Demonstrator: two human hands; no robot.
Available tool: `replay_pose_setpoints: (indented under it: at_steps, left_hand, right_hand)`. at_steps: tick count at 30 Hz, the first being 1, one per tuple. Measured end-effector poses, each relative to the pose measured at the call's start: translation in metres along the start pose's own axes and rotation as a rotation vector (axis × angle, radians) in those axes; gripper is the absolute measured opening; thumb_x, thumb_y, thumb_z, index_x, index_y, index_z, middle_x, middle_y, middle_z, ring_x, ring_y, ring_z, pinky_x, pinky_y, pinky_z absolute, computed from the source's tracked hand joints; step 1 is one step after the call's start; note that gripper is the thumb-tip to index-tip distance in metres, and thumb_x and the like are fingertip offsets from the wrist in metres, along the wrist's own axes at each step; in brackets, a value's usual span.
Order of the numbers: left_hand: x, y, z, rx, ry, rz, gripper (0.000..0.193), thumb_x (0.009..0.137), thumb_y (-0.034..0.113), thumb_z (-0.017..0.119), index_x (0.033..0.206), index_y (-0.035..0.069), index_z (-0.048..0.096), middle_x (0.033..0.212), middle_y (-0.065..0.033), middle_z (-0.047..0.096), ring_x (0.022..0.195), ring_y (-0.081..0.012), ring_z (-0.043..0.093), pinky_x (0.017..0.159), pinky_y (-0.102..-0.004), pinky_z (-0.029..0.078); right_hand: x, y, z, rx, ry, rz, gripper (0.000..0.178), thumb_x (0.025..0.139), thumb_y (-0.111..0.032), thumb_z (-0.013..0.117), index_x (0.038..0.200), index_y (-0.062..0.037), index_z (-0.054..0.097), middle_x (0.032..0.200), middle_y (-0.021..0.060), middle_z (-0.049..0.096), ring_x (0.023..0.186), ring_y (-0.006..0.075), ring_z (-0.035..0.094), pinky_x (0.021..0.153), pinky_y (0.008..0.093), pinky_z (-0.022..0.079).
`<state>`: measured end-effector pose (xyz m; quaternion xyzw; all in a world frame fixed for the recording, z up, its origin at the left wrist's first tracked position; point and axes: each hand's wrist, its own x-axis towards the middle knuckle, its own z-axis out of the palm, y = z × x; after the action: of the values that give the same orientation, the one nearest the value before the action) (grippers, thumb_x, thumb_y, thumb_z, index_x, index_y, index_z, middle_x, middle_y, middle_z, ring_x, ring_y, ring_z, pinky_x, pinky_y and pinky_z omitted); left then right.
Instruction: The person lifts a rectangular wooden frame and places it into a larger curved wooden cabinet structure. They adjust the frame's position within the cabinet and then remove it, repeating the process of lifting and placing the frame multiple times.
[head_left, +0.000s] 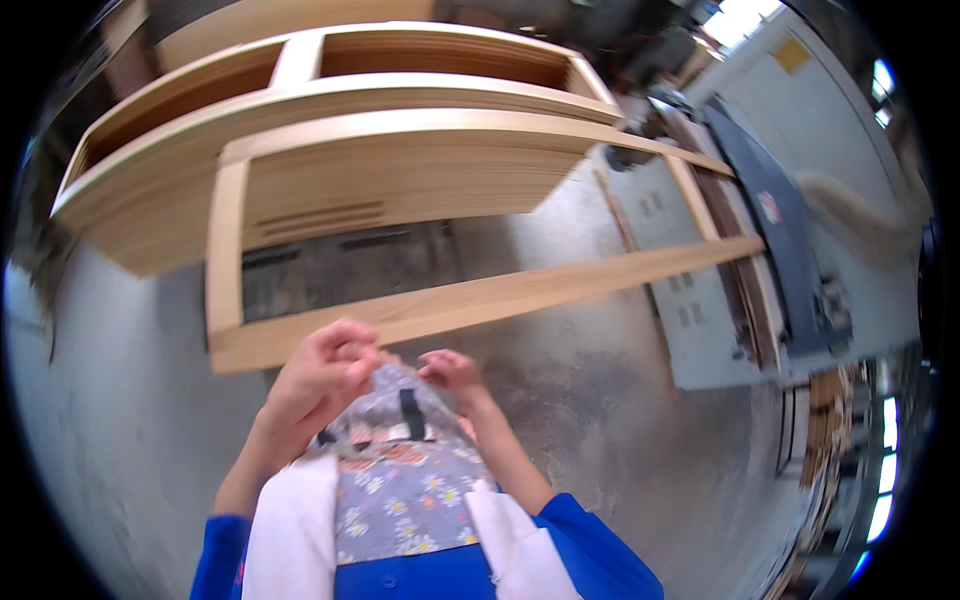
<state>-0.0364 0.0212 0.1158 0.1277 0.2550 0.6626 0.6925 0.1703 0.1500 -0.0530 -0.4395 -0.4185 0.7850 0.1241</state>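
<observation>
My left hand point(325, 372) is raised in front of my body, its fingers curled in toward the thumb; whether anything small sits between them I cannot make out. Opposite it, my right hand point(458, 380) is loosely bent with a gap between thumb and fingers, and no held thing shows there. Between and below the hands hangs a grey floral apron point(410, 500) with dark strap pieces. Just beyond my left hand lies the near rail of a pale wooden frame point(480, 300), a long rectangle with a crossbar near its right end.
Behind the frame stands a stack of similar wooden frames point(420, 180). The frame's right end rests at a large grey machine point(700, 330) with a dark bed. Wood pieces point(825, 420) are piled at the far right. The floor point(600, 450) is grey concrete.
</observation>
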Motion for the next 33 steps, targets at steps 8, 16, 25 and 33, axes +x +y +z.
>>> replay_pose_setpoints:
  at_steps: [8,16,25,33]
  left_hand:
    - [-0.003,-0.015,-0.011,0.070,0.034,-0.004,0.024,0.079,-0.004,0.066,0.101,-0.002,0.058,0.088,-0.0147,0.067,0.072,-0.0156,0.066,0.062,-0.0252,0.055]
    - [-0.011,-0.045,-0.031,0.547,0.058,-0.230,0.014,0.089,0.012,0.060,0.086,0.000,0.066,0.054,0.0022,0.051,0.044,-0.0032,0.043,0.042,-0.0174,0.031]
    - [-0.010,-0.076,-0.062,0.759,0.111,-0.232,0.025,0.074,-0.005,0.069,0.096,0.002,0.061,0.073,0.0022,0.056,0.061,-0.0035,0.052,0.053,-0.0181,0.044]
    - [-0.007,-0.088,-0.076,0.473,0.306,-0.196,0.044,0.082,0.004,0.062,0.123,0.002,0.046,0.110,-0.0136,0.059,0.092,-0.0178,0.060,0.074,-0.0276,0.051]
  right_hand:
    - [-0.002,-0.007,0.003,0.111,-0.027,0.022,0.018,0.090,-0.018,0.057,0.100,-0.0040,0.061,0.080,0.0060,0.066,0.071,0.0118,0.062,0.068,0.0236,0.051]
    - [-0.022,-0.013,0.001,0.177,-0.085,0.004,0.027,0.091,-0.025,0.057,0.108,-0.0047,0.059,0.088,0.0060,0.066,0.081,0.0129,0.063,0.078,0.0261,0.050]
    - [-0.019,-0.013,0.007,0.172,-0.216,-0.004,0.033,0.090,-0.031,0.059,0.112,-0.0064,0.057,0.093,0.0057,0.067,0.083,0.0110,0.063,0.077,0.0246,0.052]
    - [-0.020,-0.010,0.013,0.183,-0.347,0.008,0.034,0.090,-0.029,0.059,0.118,-0.0088,0.055,0.100,0.0045,0.066,0.089,0.0104,0.063,0.080,0.0253,0.051]
